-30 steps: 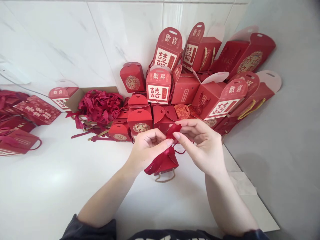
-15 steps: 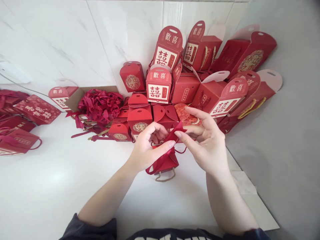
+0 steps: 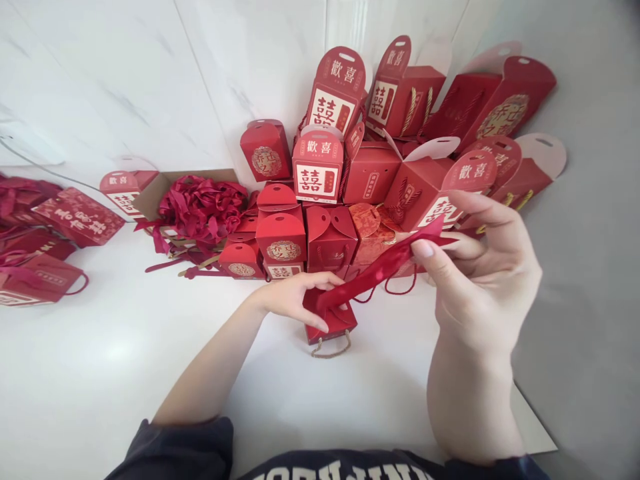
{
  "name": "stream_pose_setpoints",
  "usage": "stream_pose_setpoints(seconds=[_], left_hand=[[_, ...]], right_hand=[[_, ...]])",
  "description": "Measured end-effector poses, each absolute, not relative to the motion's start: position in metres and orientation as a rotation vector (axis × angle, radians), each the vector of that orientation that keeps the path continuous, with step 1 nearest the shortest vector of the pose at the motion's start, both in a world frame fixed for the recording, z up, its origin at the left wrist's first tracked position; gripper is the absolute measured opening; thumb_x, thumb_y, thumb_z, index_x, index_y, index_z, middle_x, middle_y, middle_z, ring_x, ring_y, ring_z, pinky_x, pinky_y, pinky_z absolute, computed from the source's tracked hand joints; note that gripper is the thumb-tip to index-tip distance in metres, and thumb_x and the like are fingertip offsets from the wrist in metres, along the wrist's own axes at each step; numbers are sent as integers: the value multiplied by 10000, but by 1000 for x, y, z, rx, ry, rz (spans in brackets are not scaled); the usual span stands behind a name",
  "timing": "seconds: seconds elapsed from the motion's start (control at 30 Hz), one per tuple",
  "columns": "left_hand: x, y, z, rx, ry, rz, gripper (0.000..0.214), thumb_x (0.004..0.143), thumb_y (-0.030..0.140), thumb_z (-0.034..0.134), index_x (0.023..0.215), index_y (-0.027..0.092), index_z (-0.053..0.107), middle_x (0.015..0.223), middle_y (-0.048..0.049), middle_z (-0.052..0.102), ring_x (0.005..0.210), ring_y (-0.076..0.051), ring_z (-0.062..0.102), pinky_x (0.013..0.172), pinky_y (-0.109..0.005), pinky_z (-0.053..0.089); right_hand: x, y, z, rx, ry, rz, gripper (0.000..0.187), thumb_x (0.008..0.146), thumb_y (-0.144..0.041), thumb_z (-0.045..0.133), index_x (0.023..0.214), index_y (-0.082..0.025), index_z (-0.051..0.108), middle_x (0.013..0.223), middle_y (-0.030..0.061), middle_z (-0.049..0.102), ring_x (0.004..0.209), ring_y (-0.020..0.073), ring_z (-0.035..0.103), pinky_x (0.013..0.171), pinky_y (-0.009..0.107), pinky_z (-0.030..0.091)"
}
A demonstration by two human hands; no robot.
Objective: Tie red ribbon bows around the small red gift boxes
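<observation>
A small red gift box (image 3: 336,331) with a twisted beige cord handle sits on the white surface in front of me. My left hand (image 3: 300,298) is at its left side, thumb and fingers spread across the top and holding it. Up to the right, my right hand (image 3: 480,280) pinches one end of a dark red satin ribbon (image 3: 373,275) between thumb and fingers. That ribbon stretches down slantwise to the top of the box, between my left thumb and fingers. Its lower end is hard to make out there.
Behind stand several red gift boxes (image 3: 281,248), stacked against the tiled wall (image 3: 250,53). A cardboard box (image 3: 151,198) heaped with red ribbons (image 3: 203,207) is left of them. More red boxes (image 3: 43,277) lie far left. A grey panel (image 3: 595,280) rises at right.
My right hand has moved right and toward me, drawing the ribbon out straight. My left hand has left the ribbon's upper part and gone down onto the small box.
</observation>
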State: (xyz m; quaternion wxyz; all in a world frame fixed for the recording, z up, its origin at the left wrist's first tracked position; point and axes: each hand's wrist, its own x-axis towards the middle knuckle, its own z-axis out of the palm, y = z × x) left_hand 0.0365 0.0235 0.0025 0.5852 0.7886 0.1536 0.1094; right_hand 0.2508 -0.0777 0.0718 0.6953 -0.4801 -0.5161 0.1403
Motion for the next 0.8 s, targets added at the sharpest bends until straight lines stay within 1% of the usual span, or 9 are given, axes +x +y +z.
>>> stream_pose_setpoints(seconds=[0.1,0.17,0.23,0.3,0.37,0.43,0.53,0.6,0.8], left_hand=[[38,17,-9,1738,427,273,528,730,288,773,1191,182,537,1159,-143,667,1085,-242,640,944,-391,495],[38,14,-16,1690,452,313,437,774,289,735,1140,172,527,1145,-151,671,1080,-233,643,936,-393,497],[37,13,-21,1691,472,342,382,766,276,743,1062,170,526,1120,-147,675,1076,-231,643,948,-399,486],[37,14,-25,1709,482,377,390,720,261,781,1000,169,527,1085,-137,678,1065,-233,644,953,-402,479],[38,16,-28,1724,474,415,415,678,248,810,987,165,546,1084,-133,674,1067,-239,639,963,-406,471],[39,19,-31,1751,440,446,407,660,241,820,988,159,593,1124,-138,668,1099,-252,623,990,-412,456],[39,22,-34,1806,363,463,313,669,243,814,939,155,681,1190,-147,661,1148,-270,595,1036,-424,424],[38,25,-39,1816,325,465,238,686,244,806,886,155,714,1185,-149,672,1150,-265,589,1049,-424,412],[40,32,-59,1787,285,532,188,718,268,794,858,146,763,1053,-147,728,1094,-243,602,1003,-383,438]], right_hand=[[254,-78,71,-1067,-1126,263,451,789,-307,746,1201,-303,561,799,-16,695,493,136,627,400,269,490],[253,-78,71,-1071,-1125,237,452,788,-308,745,1200,-302,561,885,3,701,520,138,640,400,271,490],[250,-78,74,-1097,-1139,222,434,800,-301,730,1198,-317,559,1045,28,691,626,163,685,462,295,538],[246,-77,80,-1119,-1164,217,397,806,-279,720,1171,-331,570,1206,33,643,730,180,706,555,323,581],[240,-73,88,-1107,-1205,215,362,800,-255,724,1127,-325,587,1273,19,612,766,171,705,615,325,594],[233,-67,97,-1082,-1280,247,349,805,-233,717,1119,-309,587,1205,10,648,782,161,701,661,314,597],[226,-57,106,-1093,-1415,290,364,818,-226,704,1153,-285,574,931,-15,708,782,163,696,713,310,590],[223,-52,110,-1119,-1469,276,373,825,-249,700,1173,-289,568,827,-33,696,770,162,692,700,299,583],[223,-48,112,-972,-1508,253,365,837,-292,702,1178,-313,573,813,-42,693,741,139,675,642,258,553]])
